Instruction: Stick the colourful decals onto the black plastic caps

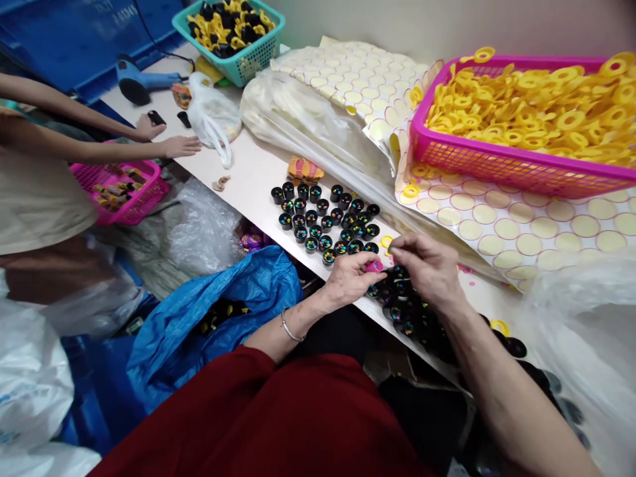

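My left hand (348, 278), a bangle on its wrist, is closed around a small pink cylinder (374, 266) whose round end faces right. Just beside it, my right hand (427, 268) has its thumb and fingers pinched together; whatever is between them is too small to make out. Both hands hover over the table's front edge. Under and behind them stand many small black cups (325, 224) in uneven rows, with bright coloured bits inside. More black cups (405, 311) crowd beneath my right hand, partly hidden by it. A yellow ring (386, 241) lies behind my hands.
A pink basket (517, 156) heaped with yellow ring pieces stands back right on circle-printed sheets (462, 215). A turquoise basket (248, 63), a blue heat gun (142, 79) and a plastic bag (211, 112) are farther left. Another person's hands (181, 147) rest there. A blue sack (213, 298) gapes below.
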Motion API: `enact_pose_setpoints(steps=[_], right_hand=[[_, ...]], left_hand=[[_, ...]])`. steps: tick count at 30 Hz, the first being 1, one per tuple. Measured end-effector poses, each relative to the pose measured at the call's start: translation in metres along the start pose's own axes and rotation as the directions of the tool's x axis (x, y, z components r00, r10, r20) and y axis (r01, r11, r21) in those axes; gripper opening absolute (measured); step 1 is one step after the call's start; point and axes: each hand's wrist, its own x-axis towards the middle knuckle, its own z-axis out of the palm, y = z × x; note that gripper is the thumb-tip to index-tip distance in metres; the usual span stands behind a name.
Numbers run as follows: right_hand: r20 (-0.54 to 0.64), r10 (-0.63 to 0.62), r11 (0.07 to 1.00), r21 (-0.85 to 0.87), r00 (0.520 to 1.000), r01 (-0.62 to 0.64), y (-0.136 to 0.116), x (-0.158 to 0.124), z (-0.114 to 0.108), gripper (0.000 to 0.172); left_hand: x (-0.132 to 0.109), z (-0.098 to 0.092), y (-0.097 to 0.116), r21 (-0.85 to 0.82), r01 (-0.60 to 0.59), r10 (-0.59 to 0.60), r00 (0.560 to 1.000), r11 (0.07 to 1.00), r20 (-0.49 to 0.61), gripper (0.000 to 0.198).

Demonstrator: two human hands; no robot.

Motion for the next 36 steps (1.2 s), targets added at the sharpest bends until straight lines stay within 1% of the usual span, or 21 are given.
enact_pose_setpoints(steps=[1, 3, 5, 7, 9, 11, 14, 16, 18, 20, 21, 22, 23, 24, 25, 26, 27, 28, 29, 33, 36], right_hand=[[-0.028, -0.045, 0.999, 0.018, 0.999, 0.046, -0.008, -0.012, 0.002, 0.008], [-0.087, -0.144, 0.989, -0.028, 0.986, 0.142, -0.020, -0.031, 0.008, 0.008], [-0.132, -0.235, 0.969, -0.107, 0.963, 0.222, -0.025, -0.041, 0.015, 0.011], [-0.172, -0.292, 0.949, -0.172, 0.941, 0.263, -0.023, -0.045, 0.020, 0.013], [-0.202, -0.316, 0.938, -0.215, 0.927, 0.272, -0.021, -0.048, 0.023, 0.014], [-0.201, -0.319, 0.934, -0.230, 0.926, 0.272, -0.019, -0.052, 0.024, 0.016], [-0.151, -0.323, 0.932, -0.223, 0.934, 0.286, -0.020, -0.059, 0.022, 0.019], [-0.118, -0.318, 0.933, -0.215, 0.941, 0.288, -0.018, -0.059, 0.017, 0.018], [-0.131, -0.278, 0.942, -0.232, 0.952, 0.243, -0.009, -0.053, 0.008, 0.018], [-0.170, -0.186, 0.943, -0.309, 0.968, 0.127, 0.005, -0.037, -0.005, 0.021], [-0.177, -0.125, 0.926, -0.375, 0.976, 0.051, 0.013, -0.027, -0.011, 0.023], [-0.149, -0.054, 0.887, -0.461, 0.987, -0.021, 0.021, -0.016, -0.018, 0.026], [-0.091, 0.022, 0.825, -0.561, 0.996, -0.069, 0.028, -0.005, -0.024, 0.029], [-0.018, 0.098, 0.743, -0.663, 0.995, -0.085, 0.034, 0.006, -0.028, 0.031], [0.064, 0.168, 0.648, -0.759, 0.984, -0.062, 0.038, 0.016, -0.032, 0.034], [0.139, 0.226, 0.555, -0.832, 0.964, -0.010, 0.041, 0.024, -0.034, 0.036], [0.203, 0.268, 0.480, -0.876, 0.942, 0.052, 0.043, 0.030, -0.036, 0.038], [0.251, 0.295, 0.429, -0.897, 0.922, 0.107, 0.044, 0.036, -0.036, 0.038], [0.281, 0.310, 0.401, -0.905, 0.908, 0.143, 0.044, 0.040, -0.036, 0.039], [0.330, 0.347, 0.360, -0.911, 0.878, 0.199, 0.040, 0.049, -0.032, 0.038], [0.390, 0.403, 0.316, -0.908, 0.828, 0.274, 0.034, 0.054, -0.029, 0.036]], left_hand=[[-0.001, 0.002, 0.000, -0.006, -0.003, 0.003, 1.000, 1.000, 0.004, 0.028], [-0.002, 0.005, 0.001, -0.011, 0.000, 0.000, 1.000, 1.000, 0.018, 0.026], [-0.005, 0.007, 0.002, 0.008, 0.012, -0.013, 0.999, 1.000, 0.033, 0.024], [-0.006, 0.007, 0.002, 0.044, 0.024, -0.026, 0.999, 0.999, 0.035, 0.023], [-0.008, 0.007, 0.002, 0.069, 0.030, -0.032, 0.999, 0.997, 0.024, 0.024], [-0.009, 0.006, 0.002, 0.076, 0.025, -0.026, 1.000, 0.997, 0.015, 0.023], [-0.010, 0.007, 0.003, 0.069, 0.014, -0.015, 1.000, 0.998, 0.018, 0.020], [-0.009, 0.009, 0.003, 0.053, 0.014, -0.015, 1.000, 0.998, 0.014, 0.019], [-0.009, 0.011, 0.005, 0.038, 0.011, -0.012, 1.000, 0.999, 0.008, 0.020], [-0.008, 0.014, 0.007, 0.029, 0.002, -0.002, 1.000, 1.000, 0.008, 0.024], [-0.008, 0.015, 0.009, 0.026, -0.001, 0.001, 1.000, 1.000, 0.010, 0.026], [-0.007, 0.016, 0.010, 0.025, -0.001, 0.000, 1.000, 1.000, 0.013, 0.029], [-0.007, 0.017, 0.010, 0.024, 0.002, -0.002, 1.000, 1.000, 0.016, 0.030], [-0.007, 0.018, 0.011, 0.026, 0.006, -0.006, 1.000, 1.000, 0.019, 0.032], [-0.007, 0.018, 0.011, 0.031, 0.009, -0.010, 1.000, 0.999, 0.020, 0.033], [-0.007, 0.018, 0.011, 0.038, 0.011, -0.011, 1.000, 0.999, 0.021, 0.034], [-0.007, 0.018, 0.011, 0.045, 0.009, -0.010, 1.000, 0.999, 0.023, 0.035], [-0.007, 0.017, 0.010, 0.053, 0.006, -0.007, 1.000, 0.999, 0.025, 0.036], [-0.007, 0.016, 0.009, 0.061, 0.002, -0.004, 1.000, 0.998, 0.030, 0.037], [-0.005, 0.012, 0.005, 0.080, -0.008, 0.007, 1.000, 0.997, 0.020, 0.037], [-0.003, 0.010, 0.004, 0.076, -0.007, 0.007, 1.000, 0.997, 0.008, 0.035]])
